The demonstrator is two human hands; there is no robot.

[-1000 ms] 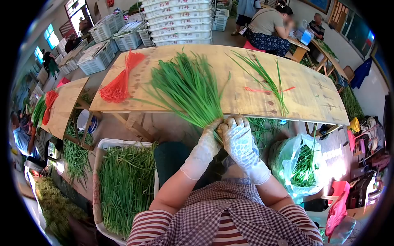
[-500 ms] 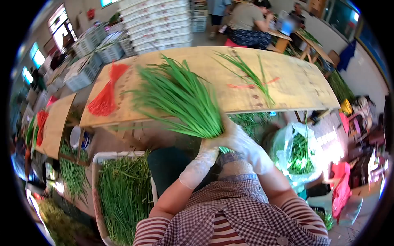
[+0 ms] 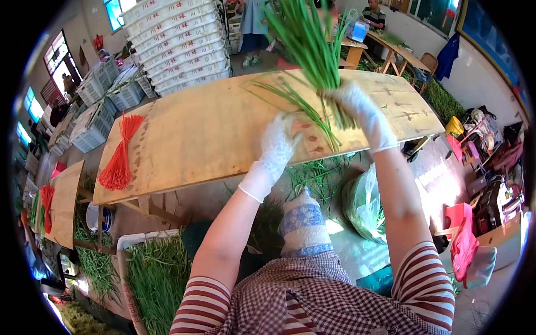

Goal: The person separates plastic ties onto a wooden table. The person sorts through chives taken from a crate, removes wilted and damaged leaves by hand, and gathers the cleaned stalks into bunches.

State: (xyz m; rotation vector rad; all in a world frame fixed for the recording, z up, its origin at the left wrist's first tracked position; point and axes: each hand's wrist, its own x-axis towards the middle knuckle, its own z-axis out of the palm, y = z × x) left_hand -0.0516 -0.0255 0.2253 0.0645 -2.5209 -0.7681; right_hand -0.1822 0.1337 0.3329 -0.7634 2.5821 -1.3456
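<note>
My right hand [image 3: 362, 114], in a white glove, grips a thick bunch of green chives [image 3: 312, 50] by its stem end. The bunch stands up over the far side of the wooden table [image 3: 195, 134], its leaves blurred. Below it lies a thin bundle of chives [image 3: 304, 106] on the tabletop, with a bit of red tie [image 3: 303, 124] beside it. My left hand [image 3: 277, 142], also gloved, is just left of that thin bundle, fingers apart and holding nothing. A bundle of red ties [image 3: 120, 159] lies at the table's left end.
A white crate [image 3: 124, 262] full of chives [image 3: 159, 282] stands at my left knee. To the right is a plastic bag [image 3: 365, 204] with greens. Stacked white crates [image 3: 178, 47] rise behind the table; a person stands beside them.
My right hand has carried the chives up and right over the table. My left hand has let go of them and moved forward to the tabletop. My view has shifted.
</note>
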